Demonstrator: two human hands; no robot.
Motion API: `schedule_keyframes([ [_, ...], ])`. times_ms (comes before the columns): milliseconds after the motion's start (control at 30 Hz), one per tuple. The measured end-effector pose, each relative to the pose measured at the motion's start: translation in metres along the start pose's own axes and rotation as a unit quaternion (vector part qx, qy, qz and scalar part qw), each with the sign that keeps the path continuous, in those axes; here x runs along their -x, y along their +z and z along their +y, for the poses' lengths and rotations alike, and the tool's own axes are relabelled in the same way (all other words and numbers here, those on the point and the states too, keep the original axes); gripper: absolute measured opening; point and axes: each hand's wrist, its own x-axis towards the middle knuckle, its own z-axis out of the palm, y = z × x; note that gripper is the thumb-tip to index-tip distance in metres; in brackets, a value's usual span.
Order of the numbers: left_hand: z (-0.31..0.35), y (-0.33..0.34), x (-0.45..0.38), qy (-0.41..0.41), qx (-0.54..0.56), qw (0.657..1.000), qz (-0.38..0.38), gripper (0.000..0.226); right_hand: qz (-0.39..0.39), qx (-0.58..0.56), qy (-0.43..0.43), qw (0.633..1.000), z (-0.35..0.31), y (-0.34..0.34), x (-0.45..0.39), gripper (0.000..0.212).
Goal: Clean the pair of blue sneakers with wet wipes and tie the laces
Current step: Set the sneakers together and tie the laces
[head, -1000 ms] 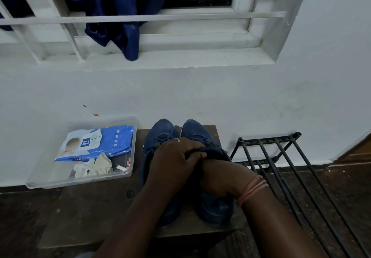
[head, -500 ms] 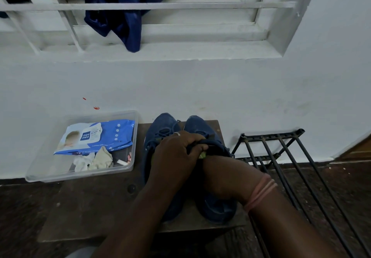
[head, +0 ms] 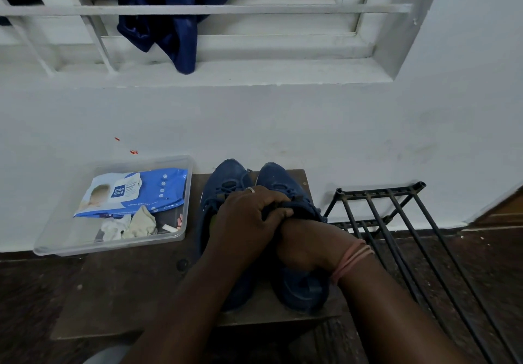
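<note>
A clear tray point(head: 56, 246) is holding a wet wipes pack point(head: 135, 191) and crumpled wipes point(head: 130, 225). Beside it, the blue sneakers point(head: 226, 176) are sitting together on the worktop point(head: 121, 287). The left hand point(head: 243, 219) is gripping the right sneaker's collar; the right hand point(head: 308, 244) is curling below it, its grip hidden. A black rack point(head: 396, 222) is lying rightmost.

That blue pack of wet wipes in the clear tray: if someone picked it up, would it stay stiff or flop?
The wet wipes pack would probably sag: its wrapper looks like soft, creased film. Lying flat in the clear tray, it seems unlikely to roll. The glossy film may be a bit slippery.
</note>
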Motion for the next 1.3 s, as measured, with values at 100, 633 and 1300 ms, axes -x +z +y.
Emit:
schedule_keyframes([
  [100,0.001,-0.006,-0.002,-0.001,-0.053,0.998,0.021,0.033,0.02,-0.066,-0.055,0.996,0.007,-0.015,0.022,0.02],
  [633,0.008,-0.046,-0.028,-0.064,-0.001,0.989,-0.131,0.019,0.049,-0.199,-0.044,0.978,0.055,-0.038,0.037,0.024],
  [1300,-0.026,-0.003,-0.068,-0.007,-0.186,0.963,-0.194,0.014,0.257,-0.097,-0.021,0.961,0.068,-0.018,-0.046,0.019],
])
